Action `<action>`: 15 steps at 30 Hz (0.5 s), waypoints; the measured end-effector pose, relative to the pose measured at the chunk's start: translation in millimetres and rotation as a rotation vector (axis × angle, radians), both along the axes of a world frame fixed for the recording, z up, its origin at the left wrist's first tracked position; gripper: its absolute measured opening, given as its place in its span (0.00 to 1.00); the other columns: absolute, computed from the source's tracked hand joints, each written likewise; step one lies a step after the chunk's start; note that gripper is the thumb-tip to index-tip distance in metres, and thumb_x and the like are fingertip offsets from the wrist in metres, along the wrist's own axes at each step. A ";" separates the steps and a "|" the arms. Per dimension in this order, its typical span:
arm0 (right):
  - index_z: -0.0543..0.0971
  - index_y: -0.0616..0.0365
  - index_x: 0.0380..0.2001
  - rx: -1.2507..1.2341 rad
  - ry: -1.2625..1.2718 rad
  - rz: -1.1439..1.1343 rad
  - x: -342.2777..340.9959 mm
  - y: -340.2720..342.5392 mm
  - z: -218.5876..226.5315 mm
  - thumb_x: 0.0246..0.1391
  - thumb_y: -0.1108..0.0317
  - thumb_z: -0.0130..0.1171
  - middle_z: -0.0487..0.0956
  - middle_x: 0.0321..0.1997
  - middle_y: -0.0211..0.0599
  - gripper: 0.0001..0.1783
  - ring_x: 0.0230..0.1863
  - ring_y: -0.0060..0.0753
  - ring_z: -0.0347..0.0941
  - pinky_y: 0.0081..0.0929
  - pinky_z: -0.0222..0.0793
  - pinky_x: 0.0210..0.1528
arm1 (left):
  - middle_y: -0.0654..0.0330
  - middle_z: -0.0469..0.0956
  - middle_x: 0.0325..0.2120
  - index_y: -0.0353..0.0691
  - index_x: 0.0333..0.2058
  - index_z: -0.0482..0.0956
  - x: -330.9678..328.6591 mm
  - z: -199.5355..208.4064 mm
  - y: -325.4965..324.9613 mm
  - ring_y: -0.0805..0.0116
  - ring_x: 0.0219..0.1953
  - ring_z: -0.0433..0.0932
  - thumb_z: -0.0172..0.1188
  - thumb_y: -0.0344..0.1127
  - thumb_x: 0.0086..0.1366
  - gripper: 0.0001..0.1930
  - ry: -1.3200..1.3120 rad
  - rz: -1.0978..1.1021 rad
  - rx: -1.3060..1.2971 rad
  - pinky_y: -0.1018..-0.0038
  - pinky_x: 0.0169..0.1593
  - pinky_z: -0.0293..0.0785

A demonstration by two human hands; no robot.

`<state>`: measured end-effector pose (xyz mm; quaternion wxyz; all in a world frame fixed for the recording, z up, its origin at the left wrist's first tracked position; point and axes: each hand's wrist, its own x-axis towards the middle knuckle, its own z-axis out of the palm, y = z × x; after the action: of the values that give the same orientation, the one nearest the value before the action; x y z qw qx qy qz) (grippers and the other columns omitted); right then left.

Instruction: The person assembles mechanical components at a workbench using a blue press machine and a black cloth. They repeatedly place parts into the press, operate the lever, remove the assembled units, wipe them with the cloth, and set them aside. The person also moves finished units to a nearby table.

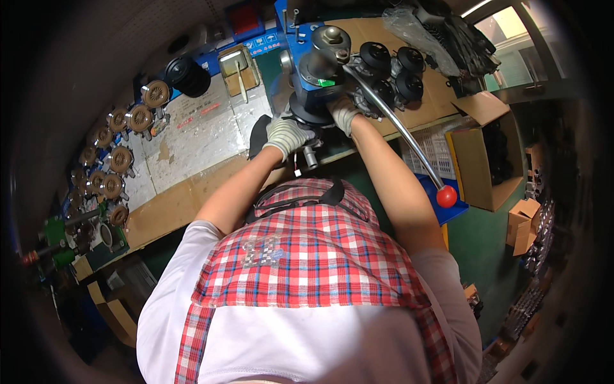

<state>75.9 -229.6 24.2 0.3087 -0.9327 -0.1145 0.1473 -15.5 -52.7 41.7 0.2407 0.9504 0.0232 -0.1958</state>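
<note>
Under the head of a blue hand press (pixel 320 96) sits a black round part (pixel 311 112). A short metal tube (pixel 310 157) and a wire with a white plug (pixel 297 172) hang in front of it. My left hand (pixel 288 136), in a pale striped work glove, is closed on the near left side of the round part. My right hand (pixel 344 116), gloved the same way, curls against its right side, its fingertips hidden by the press. A dark flat piece (pixel 258 134) lies beside my left hand. The press lever (pixel 403 131), ending in a red ball (pixel 446 196), slants down to the right.
Several brown wheels (pixel 139 118) stand at the left of the bench (pixel 185 144). A black stack of rings (pixel 187 77) and a small tray with a brush (pixel 240 72) are behind. Several black wheels (pixel 409 85) sit right of the press, near an opened carton (pixel 489 157).
</note>
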 end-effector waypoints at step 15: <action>0.79 0.54 0.47 -0.227 -0.391 0.092 -3.7 14.8 -74.3 0.60 0.54 0.49 0.81 0.50 0.37 0.20 0.54 0.36 0.75 0.37 0.65 0.64 | 0.52 0.79 0.49 0.44 0.54 0.76 34.5 -93.9 13.7 0.51 0.56 0.74 0.65 0.53 0.57 0.29 -0.508 -0.111 -0.118 0.59 0.63 0.65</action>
<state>72.2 -214.8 -50.2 0.1666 -0.9660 -0.1974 -0.0105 19.0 -39.0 -52.2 0.2826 0.9532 -0.1014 0.0352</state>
